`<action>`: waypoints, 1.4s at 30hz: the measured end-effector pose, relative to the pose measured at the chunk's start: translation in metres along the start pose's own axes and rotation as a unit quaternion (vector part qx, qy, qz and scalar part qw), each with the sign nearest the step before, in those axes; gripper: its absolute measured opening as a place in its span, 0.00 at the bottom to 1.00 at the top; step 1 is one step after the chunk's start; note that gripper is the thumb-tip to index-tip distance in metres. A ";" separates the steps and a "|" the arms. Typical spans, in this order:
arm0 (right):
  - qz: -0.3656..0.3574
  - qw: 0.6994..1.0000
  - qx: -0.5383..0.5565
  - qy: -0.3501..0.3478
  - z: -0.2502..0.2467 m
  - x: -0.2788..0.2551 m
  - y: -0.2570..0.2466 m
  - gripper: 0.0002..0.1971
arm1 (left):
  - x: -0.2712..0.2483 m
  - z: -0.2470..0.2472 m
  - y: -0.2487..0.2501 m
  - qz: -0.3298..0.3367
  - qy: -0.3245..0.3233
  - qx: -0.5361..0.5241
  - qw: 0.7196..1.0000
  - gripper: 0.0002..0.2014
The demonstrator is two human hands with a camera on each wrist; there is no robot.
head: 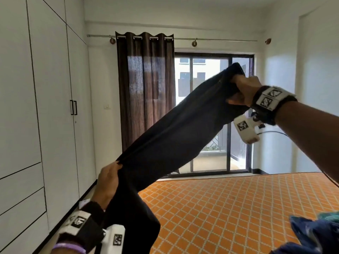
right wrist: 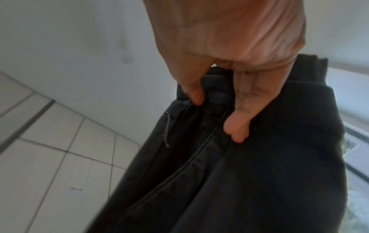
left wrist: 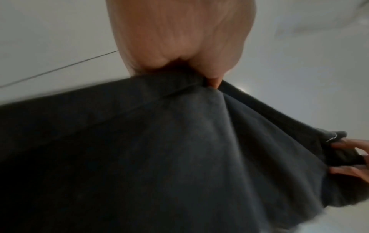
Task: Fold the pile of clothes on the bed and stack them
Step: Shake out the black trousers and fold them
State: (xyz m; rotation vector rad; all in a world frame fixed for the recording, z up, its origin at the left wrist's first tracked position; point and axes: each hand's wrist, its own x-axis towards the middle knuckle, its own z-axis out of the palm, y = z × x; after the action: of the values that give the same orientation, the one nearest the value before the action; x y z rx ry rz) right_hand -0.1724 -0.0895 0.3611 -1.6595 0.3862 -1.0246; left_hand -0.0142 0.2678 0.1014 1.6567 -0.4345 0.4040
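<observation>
Dark grey trousers [head: 174, 129] stretch diagonally through the air above the bed. My right hand [head: 244, 90] grips their upper end high at the right, thumb and fingers curled round the hem [right wrist: 217, 96]. My left hand [head: 108, 180] pinches the cloth low at the left, and the rest of the trousers hangs down below it. In the left wrist view the fabric [left wrist: 179, 149] fans out from my left hand [left wrist: 201, 75], and the right hand's fingers [left wrist: 347, 145] show at its far end. A pile of blue and teal clothes [head: 315, 233] lies at the bed's lower right.
The bed [head: 229, 208] has an orange lattice-patterned cover. White wardrobe doors [head: 45, 107] line the left wall. A brown curtain [head: 145, 88] and a sliding glass door [head: 211, 116] stand beyond the bed. Tiled floor [right wrist: 49, 157] shows in the right wrist view.
</observation>
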 end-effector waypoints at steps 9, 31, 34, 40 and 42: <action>0.137 0.985 -0.109 -0.002 -0.041 0.004 0.110 0.41 | 0.007 -0.035 0.009 0.040 -0.207 0.146 0.967 0.20; 0.166 0.985 -0.038 -0.001 -0.107 0.039 0.199 0.24 | -0.034 0.027 -0.136 0.071 -0.352 0.284 0.889 0.13; 0.261 0.962 -0.043 -0.066 -0.120 0.042 0.237 0.23 | -0.032 0.024 -0.145 0.074 -0.281 0.347 0.892 0.15; 0.310 0.934 -0.023 -0.174 -0.112 0.041 0.330 0.36 | 0.011 0.015 -0.146 0.024 -0.107 0.497 0.861 0.19; 0.295 0.938 0.028 -0.181 -0.094 0.034 0.347 0.20 | 0.034 0.010 -0.140 0.004 -0.024 0.533 0.846 0.14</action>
State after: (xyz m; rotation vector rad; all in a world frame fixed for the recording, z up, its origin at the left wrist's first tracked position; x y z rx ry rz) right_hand -0.1417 -0.2939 0.0650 -1.5009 0.5557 -0.2737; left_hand 0.0860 0.2727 -0.0030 2.7537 -0.2424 0.6797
